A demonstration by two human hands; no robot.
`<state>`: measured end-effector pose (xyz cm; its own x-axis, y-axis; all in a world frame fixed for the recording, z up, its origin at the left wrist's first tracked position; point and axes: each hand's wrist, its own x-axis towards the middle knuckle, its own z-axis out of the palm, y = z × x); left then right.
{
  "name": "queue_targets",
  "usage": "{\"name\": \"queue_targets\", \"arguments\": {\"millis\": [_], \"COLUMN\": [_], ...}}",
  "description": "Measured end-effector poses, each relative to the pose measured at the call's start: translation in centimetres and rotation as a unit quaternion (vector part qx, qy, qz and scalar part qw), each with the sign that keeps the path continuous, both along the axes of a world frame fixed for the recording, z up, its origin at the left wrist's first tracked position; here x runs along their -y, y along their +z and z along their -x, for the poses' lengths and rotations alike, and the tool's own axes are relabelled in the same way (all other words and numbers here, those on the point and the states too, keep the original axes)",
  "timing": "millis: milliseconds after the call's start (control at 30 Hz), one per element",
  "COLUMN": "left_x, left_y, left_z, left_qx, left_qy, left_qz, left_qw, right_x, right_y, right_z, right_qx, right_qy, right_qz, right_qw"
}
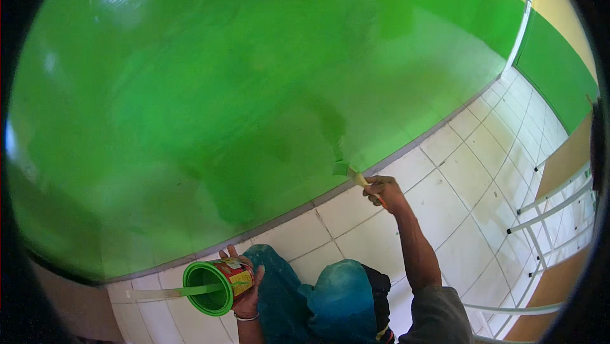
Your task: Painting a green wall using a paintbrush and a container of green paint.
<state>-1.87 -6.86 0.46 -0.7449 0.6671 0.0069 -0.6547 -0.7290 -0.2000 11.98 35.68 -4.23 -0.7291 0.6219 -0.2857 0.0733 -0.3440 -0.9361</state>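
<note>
My right hand (pixel 383 192) is closed round the handle of a paintbrush (pixel 358 177). The brush's green-coated bristles touch the lower part of a glossy green wall (pixel 254 89), just above its bottom edge. In my left hand (pixel 246 293) is a paint can (pixel 238 277), tilted so that its green-smeared mouth faces left. A flat stick or second brush handle (pixel 165 293), coated green at one end, lies across the can's mouth and sticks out to the left. My fingers wrap the can's side and base.
White floor tiles (pixel 438 210) run along the wall's grey base strip (pixel 305 208). White-framed metal furniture (pixel 546 217) with brown panels stands at the right. Beyond a white vertical edge (pixel 521 26), another wall is green below and yellow above. My bent knees (pixel 343 293) are close by in blue-green trousers.
</note>
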Motion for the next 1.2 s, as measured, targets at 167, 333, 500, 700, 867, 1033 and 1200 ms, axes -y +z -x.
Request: {"name": "queue_targets", "arguments": {"millis": [167,333,500,700,867,1033,1200], "left_x": [-1.6,-3.3,-5.8,-11.0,-14.5,-16.1,-15.7], "left_y": [0.6,0.4,0.3,-0.2,0.6,2.9,3.6], "left_z": [0.1,0.3,0.8,0.5,-1.1,-1.9,-1.6], "left_qx": [-0.007,-0.068,-0.102,-0.078,-0.077,-0.084,-0.109], "left_qy": [-0.032,-0.055,-0.086,-0.144,-0.183,-0.218,-0.202], "left_qz": [-0.024,0.013,0.093,0.046,0.024,-0.003,-0.012], "left_qw": [0.999,0.996,0.987,0.985,0.98,0.972,0.973], "right_x": [-3.2,-5.6,-3.2,2.6,2.5,5.6,11.2], "right_y": [1.3,1.8,8.8,20.4,23.8,30.2,35.4], "right_z": [-2.9,-6.9,-12.0,-15.8,-16.7,-13.9,-8.7], "right_qx": [0.004,-0.039,0.006,0.083,-0.127,-0.293,0.123], "right_qy": [-0.058,-0.195,-0.227,-0.083,0.099,0.195,0.129], "right_qz": [-0.01,-0.02,-0.147,-0.22,-0.065,-0.133,-0.416], "right_qw": [0.998,0.98,0.963,0.968,0.985,0.926,0.892]}}
